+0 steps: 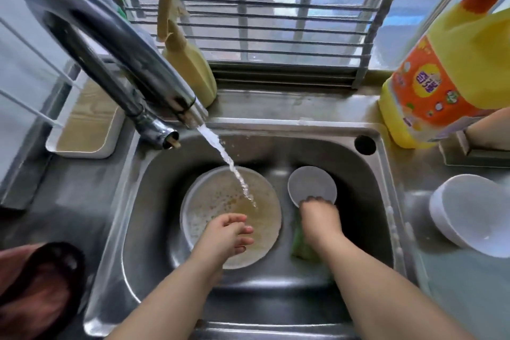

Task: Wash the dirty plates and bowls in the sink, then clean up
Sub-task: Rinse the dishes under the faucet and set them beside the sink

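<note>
Green sponge (300, 246) half-hidden under right forearm

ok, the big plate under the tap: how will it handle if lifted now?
Plate holds murky water, so it would likely feel heavy and spill if tilted. Its wet, greasy-looking rim probably slips. The left hand hovers open over it and the right hand is at the bowl.

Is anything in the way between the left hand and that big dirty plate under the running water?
Nothing visible. The left hand hovers with loose fingers right over the dirty plate in the sink; only the water stream falls nearby.
</note>
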Demonstrator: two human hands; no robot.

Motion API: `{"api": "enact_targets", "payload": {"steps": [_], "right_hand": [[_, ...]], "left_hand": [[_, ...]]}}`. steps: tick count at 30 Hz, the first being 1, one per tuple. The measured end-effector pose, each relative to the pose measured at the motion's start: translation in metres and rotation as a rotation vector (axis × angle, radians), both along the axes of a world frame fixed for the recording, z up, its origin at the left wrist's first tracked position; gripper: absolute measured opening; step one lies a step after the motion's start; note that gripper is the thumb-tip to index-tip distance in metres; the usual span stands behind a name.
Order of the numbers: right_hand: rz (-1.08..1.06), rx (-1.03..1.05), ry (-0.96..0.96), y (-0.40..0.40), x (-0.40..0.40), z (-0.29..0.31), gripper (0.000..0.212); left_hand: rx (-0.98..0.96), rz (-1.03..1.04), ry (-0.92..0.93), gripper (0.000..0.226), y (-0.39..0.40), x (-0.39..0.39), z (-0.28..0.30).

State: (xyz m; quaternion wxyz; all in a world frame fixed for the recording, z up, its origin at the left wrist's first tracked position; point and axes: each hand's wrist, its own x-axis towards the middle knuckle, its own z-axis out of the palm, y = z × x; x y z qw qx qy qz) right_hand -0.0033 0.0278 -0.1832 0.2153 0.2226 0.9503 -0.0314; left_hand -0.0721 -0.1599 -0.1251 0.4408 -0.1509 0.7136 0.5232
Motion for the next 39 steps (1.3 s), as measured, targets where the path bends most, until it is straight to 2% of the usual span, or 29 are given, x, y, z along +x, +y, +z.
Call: {"api": "enact_targets", "payload": {"steps": [2, 4, 6, 10, 12, 14, 18, 21, 23, 25, 27, 32, 35, 37, 39], "right_hand": [[0.071, 0.026, 0.163, -0.012, 0.002, 0.016, 0.017], [0.133, 0.009, 0.245, -0.025, 0.009, 0.031, 0.034], [0.154, -0.066, 0.331, -0.039, 0.015, 0.043, 0.04], [0.26, -0.273, 0.565, -0.06, 0.019, 0.077, 0.017], [0.061, -0.54, 0.641, -0.07, 0.016, 0.095, 0.007], [-0.235, -0.937, 0.607, -0.081, 0.011, 0.115, 0.004], [-0.66, -1.612, 0.618, -0.094, -0.004, 0.137, 0.028], [-0.937, -1.945, 0.672, -0.1, -0.015, 0.142, 0.034], [-1.075, -2.067, 0.69, -0.1, -0.019, 0.143, 0.041], [-1.198, -2.133, 0.678, -0.097, -0.021, 0.144, 0.048], [-1.315, -2.102, 0.678, -0.091, -0.023, 0.145, 0.042], [-1.457, -2.001, 0.742, -0.075, -0.033, 0.146, 0.034], [-1.367, -1.971, 0.721, -0.066, -0.025, 0.148, 0.043], [-1.211, -1.914, 0.761, -0.059, -0.014, 0.155, 0.041], [-0.991, -1.649, 0.764, -0.056, -0.001, 0.16, 0.036]], "left_hand": [[0.002, 0.02, -0.01, 0.015, -0.004, 0.0, 0.005], [0.016, 0.041, -0.026, 0.015, -0.007, 0.001, 0.012], [0.035, 0.069, -0.037, 0.012, -0.009, 0.003, 0.019], [0.132, 0.135, -0.072, 0.019, -0.014, 0.005, 0.034], [0.17, 0.187, -0.086, 0.028, -0.017, 0.006, 0.042], [0.187, 0.256, -0.113, 0.033, -0.023, 0.004, 0.047], [0.281, 0.353, -0.198, 0.034, -0.032, -0.003, 0.059], [0.429, 0.416, -0.243, 0.036, -0.035, -0.015, 0.07], [0.495, 0.45, -0.233, 0.034, -0.035, -0.024, 0.076], [0.518, 0.427, -0.197, 0.027, -0.033, -0.031, 0.08], [0.527, 0.384, -0.153, 0.021, -0.029, -0.037, 0.082], [0.516, 0.227, -0.097, 0.026, -0.008, -0.047, 0.089], [0.537, 0.181, -0.119, 0.027, -0.002, -0.046, 0.09], [0.515, 0.148, -0.188, 0.026, -0.003, -0.039, 0.085], [0.436, 0.101, -0.275, 0.029, -0.006, -0.029, 0.078]]}}
